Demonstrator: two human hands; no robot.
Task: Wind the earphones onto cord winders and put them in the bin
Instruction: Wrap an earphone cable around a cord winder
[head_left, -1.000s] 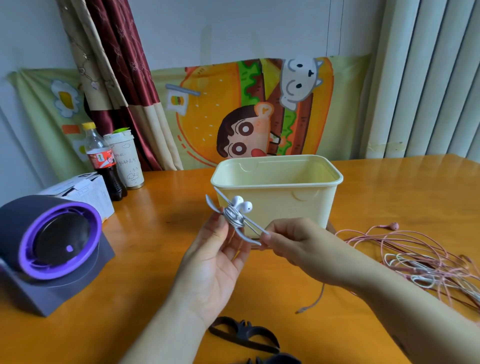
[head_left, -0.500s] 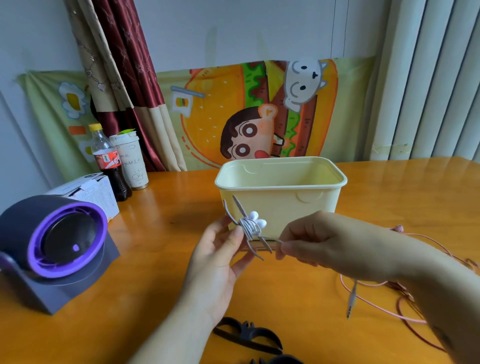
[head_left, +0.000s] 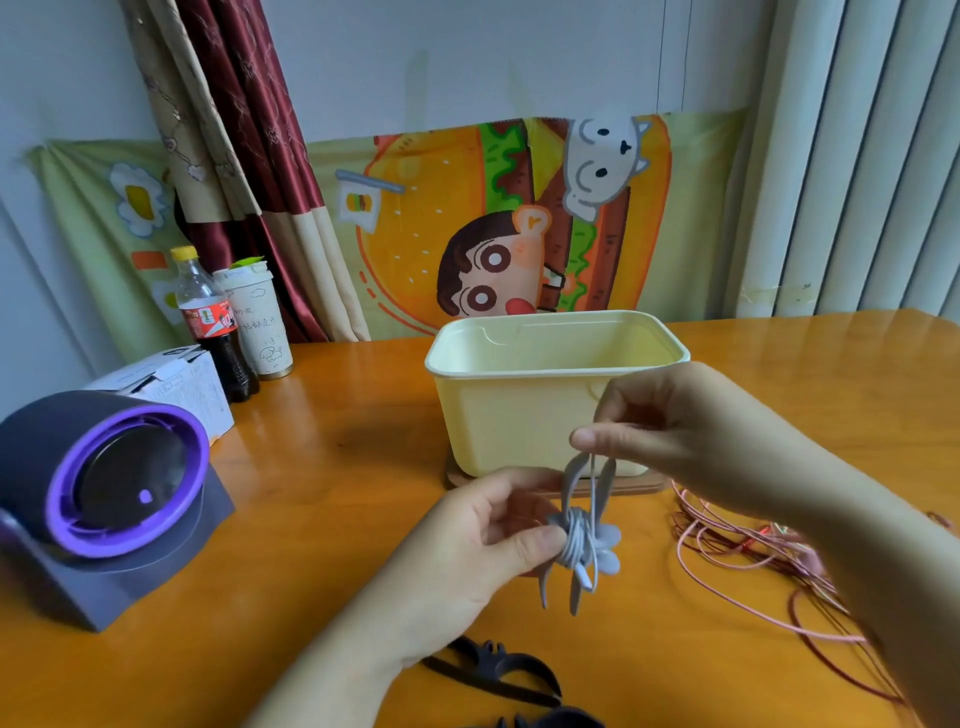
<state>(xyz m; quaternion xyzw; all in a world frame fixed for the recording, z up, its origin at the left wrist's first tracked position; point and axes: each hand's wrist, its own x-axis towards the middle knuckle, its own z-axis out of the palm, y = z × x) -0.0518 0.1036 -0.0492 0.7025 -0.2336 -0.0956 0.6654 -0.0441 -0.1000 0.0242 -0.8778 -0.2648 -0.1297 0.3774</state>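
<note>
Head cam: I've just swung the grey plastic cord winder (head_left: 575, 535) upright, white earphones (head_left: 605, 561) wrapped round it. My left hand (head_left: 467, 545) pinches its middle and my right hand (head_left: 691, 436) pinches the cord up top. The pale yellow plastic bin (head_left: 519, 415) is at 12 o'clock, so drop-in's probably next.

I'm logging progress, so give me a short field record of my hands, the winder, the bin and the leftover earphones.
Left hand: grips the grey cord winder at its middle
Right hand: pinches a strand of the white earphones above the winder
Winding: mostly wound, not yet binned
Yellow bin: upright behind the hands
Pink earphones: loose tangle on the table, right side
Black cord winders: on the table's near edge, unused
</note>
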